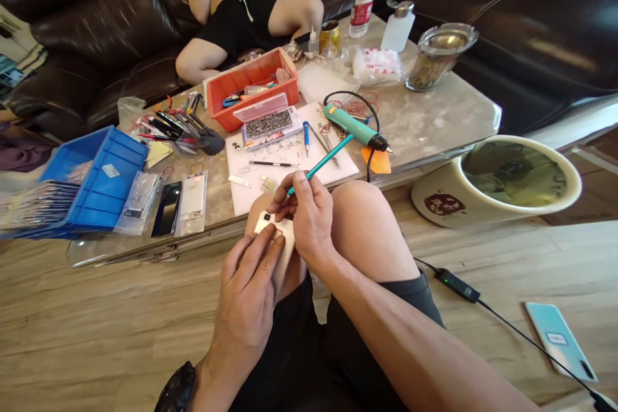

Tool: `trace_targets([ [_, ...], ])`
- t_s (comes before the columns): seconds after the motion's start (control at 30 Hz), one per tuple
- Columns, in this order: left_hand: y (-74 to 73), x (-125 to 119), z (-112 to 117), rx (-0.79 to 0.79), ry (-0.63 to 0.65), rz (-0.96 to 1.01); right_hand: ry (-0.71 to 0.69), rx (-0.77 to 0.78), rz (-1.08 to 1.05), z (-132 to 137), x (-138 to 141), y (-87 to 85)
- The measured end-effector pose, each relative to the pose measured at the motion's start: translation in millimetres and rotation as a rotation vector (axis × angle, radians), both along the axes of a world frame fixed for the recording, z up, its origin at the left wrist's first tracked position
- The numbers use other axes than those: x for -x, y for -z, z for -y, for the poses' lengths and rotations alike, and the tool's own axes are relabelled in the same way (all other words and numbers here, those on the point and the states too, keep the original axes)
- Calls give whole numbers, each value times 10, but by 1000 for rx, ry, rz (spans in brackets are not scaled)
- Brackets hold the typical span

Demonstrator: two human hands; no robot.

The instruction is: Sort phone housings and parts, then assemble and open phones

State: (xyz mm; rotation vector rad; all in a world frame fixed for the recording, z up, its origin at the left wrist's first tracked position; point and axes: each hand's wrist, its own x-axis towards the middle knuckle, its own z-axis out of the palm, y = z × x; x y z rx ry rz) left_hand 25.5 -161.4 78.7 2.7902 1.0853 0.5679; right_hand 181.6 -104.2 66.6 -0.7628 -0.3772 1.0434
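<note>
A white smartphone (288,246) rests on my thigh by the knee, with a dark camera square near its top. My left hand (251,277) holds it, fingertips pressed on its surface; the thumb is not visible. A thin reddish line shows by those fingertips. Just above, my right hand (311,212) is closed around a slim teal pen-like tool (331,156), which slants up to the right. The right fingertips are close to the phone's upper end; whether they touch it I cannot tell.
On the table are a white mat (241,193), a screw box (270,125), an electric screwdriver (355,125), a red bin (222,93) and a blue bin (103,161). A bucket (434,199) and a blue phone (555,335) are on the right. Another person (241,19) sits on the sofa.
</note>
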Motion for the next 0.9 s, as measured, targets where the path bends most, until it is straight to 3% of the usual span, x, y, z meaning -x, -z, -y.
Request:
trace_targets([
  [0.13, -43, 79, 45, 73, -1, 148, 17, 13, -18, -6, 26, 20],
  [0.3, -77, -127, 8, 98, -302, 231, 15, 66, -128, -9, 51, -24],
  [0.37, -56, -222, -35, 99, -365, 222, -20, 72, -160, 17, 36, -66],
  [0.5, -31, -286, -85, 94, -360, 199, -126, 31, -179, 83, -2, -101],
  [0.63, -96, -299, -115, 85, -371, 80, -172, 11, -162, 113, 3, -94],
  [0.7, -152, -289, -146, 202, -415, 78, -174, -13, -190, 127, 6, -120],
  [0.8, -230, -187, -183, 494, -492, 260, -176, -26, -177, 201, -16, -193],
  [0.9, -280, -8, -162, 891, -414, 543, -163, 20, -76, 357, -56, -254],
])
